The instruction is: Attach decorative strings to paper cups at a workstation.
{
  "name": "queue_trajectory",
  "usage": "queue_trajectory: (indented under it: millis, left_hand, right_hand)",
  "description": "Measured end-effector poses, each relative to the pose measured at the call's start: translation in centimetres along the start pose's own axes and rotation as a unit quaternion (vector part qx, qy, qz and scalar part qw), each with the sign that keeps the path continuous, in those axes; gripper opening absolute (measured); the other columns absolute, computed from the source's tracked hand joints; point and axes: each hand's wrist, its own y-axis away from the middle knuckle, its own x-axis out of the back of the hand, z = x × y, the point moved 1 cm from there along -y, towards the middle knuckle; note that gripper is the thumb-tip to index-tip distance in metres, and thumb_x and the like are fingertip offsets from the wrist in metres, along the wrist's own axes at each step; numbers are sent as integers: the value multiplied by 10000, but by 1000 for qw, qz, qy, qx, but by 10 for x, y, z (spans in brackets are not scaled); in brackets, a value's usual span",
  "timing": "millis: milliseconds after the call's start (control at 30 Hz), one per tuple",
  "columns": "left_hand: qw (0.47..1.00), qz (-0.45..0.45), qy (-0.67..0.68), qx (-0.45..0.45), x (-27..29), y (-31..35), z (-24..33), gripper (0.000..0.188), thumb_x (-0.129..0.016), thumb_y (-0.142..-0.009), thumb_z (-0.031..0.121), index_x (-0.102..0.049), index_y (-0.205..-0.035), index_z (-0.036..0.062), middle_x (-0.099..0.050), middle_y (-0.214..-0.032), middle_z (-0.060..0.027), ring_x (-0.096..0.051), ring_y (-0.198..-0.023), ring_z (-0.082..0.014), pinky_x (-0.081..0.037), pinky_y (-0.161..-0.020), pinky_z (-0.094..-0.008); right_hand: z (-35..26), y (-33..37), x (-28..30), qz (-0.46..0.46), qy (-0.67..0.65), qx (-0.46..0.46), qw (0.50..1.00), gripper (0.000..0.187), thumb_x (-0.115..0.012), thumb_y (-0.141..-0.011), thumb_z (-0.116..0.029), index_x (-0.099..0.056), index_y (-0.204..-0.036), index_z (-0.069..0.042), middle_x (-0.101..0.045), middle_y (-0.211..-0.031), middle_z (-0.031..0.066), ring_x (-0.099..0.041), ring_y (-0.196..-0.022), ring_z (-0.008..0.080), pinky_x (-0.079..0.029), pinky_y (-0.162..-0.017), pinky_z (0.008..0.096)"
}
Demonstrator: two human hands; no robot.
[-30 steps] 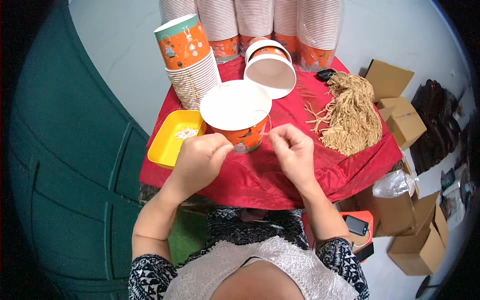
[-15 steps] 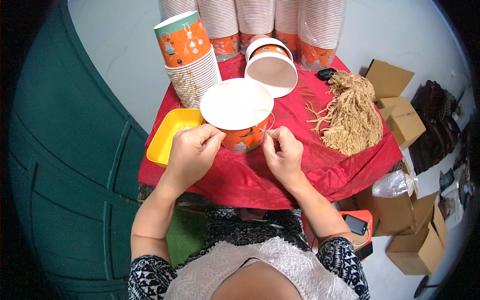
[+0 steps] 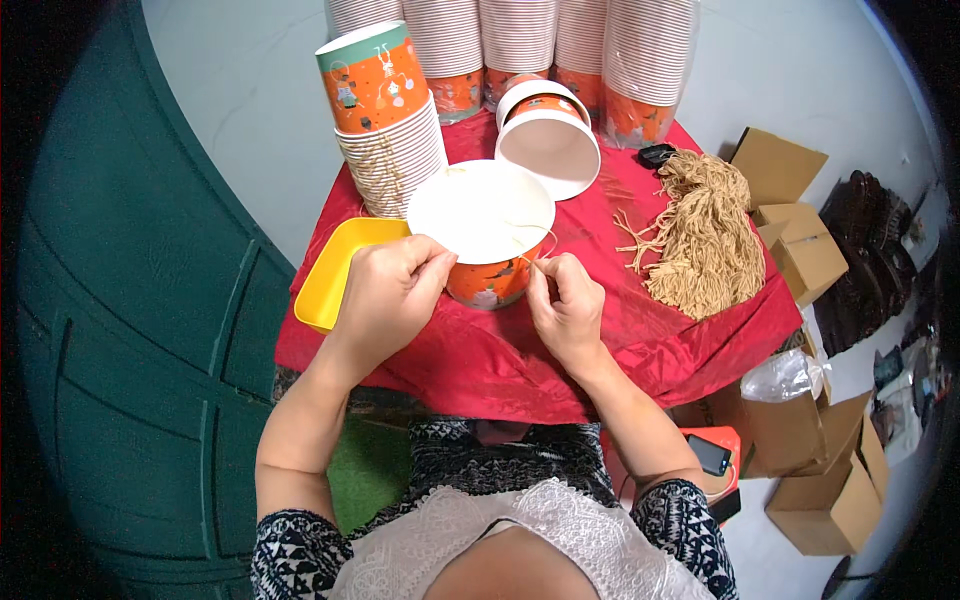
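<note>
A white-lined paper bucket [image 3: 487, 285] with an orange printed outside stands upright near the front of the red-covered table. My left hand [image 3: 395, 295] is closed in a pinch at the bucket's near left side; what its fingertips hold, if anything, is too small to tell. On the other side my right hand [image 3: 568, 308] pinches a thin tan cord [image 3: 553, 238], which loops up by the bucket's right rim. A strand of it shows against the white inside. The yellow tray [image 3: 318, 290] sits just beyond my left hand, which hides part of it.
Nested buckets [image 3: 392, 150] rise at the left, with one tilted on top. Two buckets [image 3: 552, 150] lie on their sides behind. A bundle of tan cords [image 3: 705, 235] covers the table's right. Tall wrapped stacks [image 3: 640, 70] line the back; cardboard boxes [image 3: 830, 500] stand at right.
My left hand has risen slightly toward the bucket's rim and covers more of the yellow tray. My right hand keeps its pinch in nearly the same place. The whole view has shifted a little.
</note>
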Motion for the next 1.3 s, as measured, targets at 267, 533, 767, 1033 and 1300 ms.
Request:
queue_trajectory:
  millis: [267, 533, 767, 1033, 1300]
  left_hand:
    - [991, -76, -88, -65, -5, -50, -13, 176, -586, -883, 100, -674, -920, -48, -672, -919, -205, -659, -874, -320, -498, -789, -419]
    - [918, -391, 57, -24, -43, -86, -36, 265, -571, -904, 64, -666, -1126, -45, -697, -1062, -169, -642, -995, -251, -490, -906, -346]
    - [871, -469, 109, 95, -52, -90, -37, 187, -592, -889, 29, -681, -1039, -39, -679, -878, -33, -583, -831, -104, -479, -790, -272]
    - [891, -419, 152, 90, -57, -79, -41, 72, -596, -863, 34, -659, -835, 12, -591, -744, 43, -501, -701, -44, -429, -644, -227]
    - [943, -330, 38, 26, -56, -51, -18, 182, -603, -847, 149, -649, -778, -13, -641, -689, -160, -614, -646, -221, -491, -630, -369]
  right_hand:
    - [1, -2, -4, -12, 17, 7, 1000, 169, -678, -787, 60, -526, -800, -12, -562, -704, 136, -602, -576, 294, -480, -515, 375]
    - [3, -4, -6, -22, 25, 14, 999, 143, -678, -798, 22, -543, -819, -19, -578, -715, 142, -623, -606, 306, -499, -532, 389]
    - [2, -6, -5, -27, 51, 41, 998, 146, -686, -797, -4, -544, -826, -22, -575, -711, 138, -615, -594, 305, -494, -525, 399]
    - [-4, -9, 4, -44, 75, 51, 995, 151, -688, -802, -28, -541, -834, -28, -576, -711, 137, -614, -592, 307, -492, -521, 400]
    - [-15, -33, 51, -150, 102, 121, 976, 264, -710, -809, -97, -577, -1029, -36, -599, -732, 105, -638, -607, 295, -512, -505, 382]
